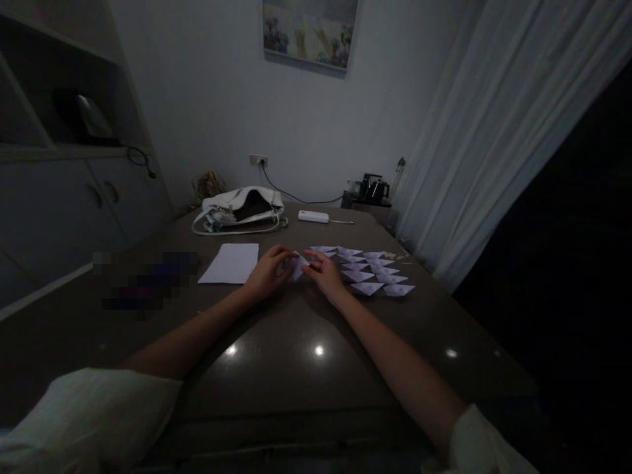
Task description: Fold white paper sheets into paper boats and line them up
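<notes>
Between my two hands is a small piece of folded white paper (pixel 298 264), pinched from both sides above the dark table (pixel 276 368). My left hand (pixel 270 271) grips its left edge, and the fingers of my right hand (pixel 323 271) hold its right edge. Just right of my right hand, several folded paper boats (pixel 366 288) stand in rows; part of the rows is hidden behind that hand. A stack of plain white paper (pixel 231 263) lies to the left of my left hand.
A white handbag (pixel 241 209) lies open at the back of the table, with a white power strip or similar device (pixel 313 216) and its short cable to its right. Something blurred out (pixel 153 283) is at the left. A white curtain (pixel 444 145) hangs along the right.
</notes>
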